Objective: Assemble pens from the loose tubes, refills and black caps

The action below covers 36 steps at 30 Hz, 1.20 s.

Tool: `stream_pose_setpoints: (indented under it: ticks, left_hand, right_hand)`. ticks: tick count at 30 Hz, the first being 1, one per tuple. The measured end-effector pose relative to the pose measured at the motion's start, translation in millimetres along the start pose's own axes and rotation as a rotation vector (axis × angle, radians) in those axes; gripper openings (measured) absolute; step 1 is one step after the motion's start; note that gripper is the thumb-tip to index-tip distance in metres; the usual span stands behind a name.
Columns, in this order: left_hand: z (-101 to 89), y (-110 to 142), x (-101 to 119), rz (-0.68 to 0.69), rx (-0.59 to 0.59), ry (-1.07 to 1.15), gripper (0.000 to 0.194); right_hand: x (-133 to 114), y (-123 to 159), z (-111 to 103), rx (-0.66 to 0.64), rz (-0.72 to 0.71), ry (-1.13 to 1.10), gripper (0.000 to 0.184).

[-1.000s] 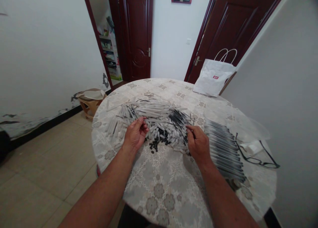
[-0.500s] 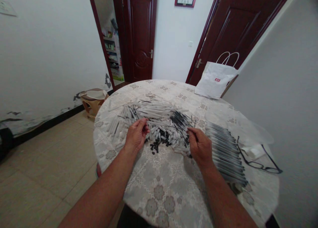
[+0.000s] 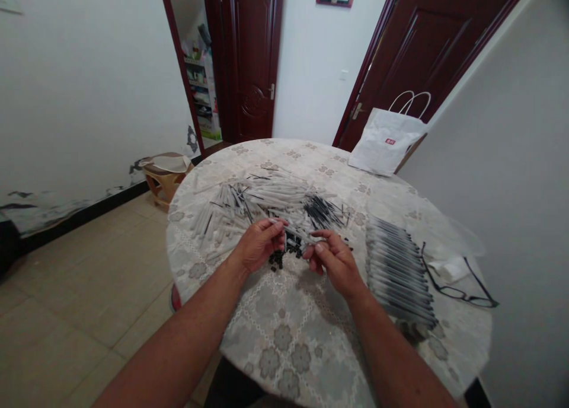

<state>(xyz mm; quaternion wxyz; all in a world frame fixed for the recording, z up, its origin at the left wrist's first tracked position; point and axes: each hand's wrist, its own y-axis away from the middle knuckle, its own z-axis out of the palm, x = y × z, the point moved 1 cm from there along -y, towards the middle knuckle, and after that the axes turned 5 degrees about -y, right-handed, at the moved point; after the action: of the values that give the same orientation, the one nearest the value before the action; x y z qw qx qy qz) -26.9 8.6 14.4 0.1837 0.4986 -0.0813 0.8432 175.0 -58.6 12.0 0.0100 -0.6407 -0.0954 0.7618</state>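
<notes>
A heap of pale grey pen barrels (image 3: pixel 262 203) lies across the middle of the round table (image 3: pixel 293 331), with a bundle of thin black refills (image 3: pixel 322 211) and small black caps (image 3: pixel 284 251) among them. My left hand (image 3: pixel 262 245) is closed in a pinch over the caps, gripping a grey barrel. My right hand (image 3: pixel 331 257) is closed close beside it, fingers pinched on a thin pen part that reaches toward the left hand. A neat row of assembled pens (image 3: pixel 398 268) lies to the right of my right hand.
Black-framed glasses (image 3: pixel 460 283) and a clear plastic bag (image 3: pixel 438 233) lie at the table's right edge. A white paper bag (image 3: pixel 386 141) stands at the back right. A low stool (image 3: pixel 164 174) stands on the floor by the left wall. Dark red doors stand behind.
Both hands have come together at the front of the heap. My right hand left the refill bundle and moved left with a thin part; my left hand shifted right with a barrel.
</notes>
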Motion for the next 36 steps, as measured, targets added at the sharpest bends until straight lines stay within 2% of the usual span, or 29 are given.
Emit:
stream_pose_setpoints:
  ticks: [4,7,9,11,13,15,18,23,26,31,36]
  left_hand:
    - [5.8,8,-5,-0.125,-0.14,-0.026,0.034]
    - [8.7,12,-7,-0.194,-0.235,-0.033,0.032]
    - [9.4,13,-7,-0.199,-0.257,-0.019,0.03]
    - [8.6,11,-7,-0.172,-0.231,0.025,0.03]
    - [5.8,7,-5,-0.117,-0.157,0.1,0.03]
    - [1.3,1,-3,-0.046,-0.056,0.192,0.03]
    - [-6.0,-5,0,0.036,0.079,0.304,0.029]
    - [-9.9,-9,1,0.066,0.149,0.339,0.03]
    - [-8.7,-8,0,0.065,0.147,0.313,0.031]
    - [-6.6,-6,-1,0.057,0.122,0.244,0.033]
    - [-6.2,-7,-1,0.053,0.132,0.211,0.033]
  right_hand:
    - [1,3,5,-0.158,0.148,-0.091,0.04]
    - [5,3,7,-0.147,0.185,-0.11,0.041]
    - [9,2,8,-0.104,0.176,-0.088,0.041]
    - [12,1,9,-0.062,0.136,-0.03,0.04]
    - [15,0,10,-0.023,0.042,0.136,0.035]
    - [16,0,15,-0.048,-0.1,0.437,0.027]
    - [18,2,28,-0.173,-0.26,0.915,0.022]
    - [23,3,48,-0.284,-0.211,1.361,0.018]
    - [24,3,53,-0.312,-0.193,1.457,0.014]
    - [25,1,54,-0.304,-0.167,1.494,0.013]
    - [28,2,51,-0.208,-0.143,1.395,0.023]
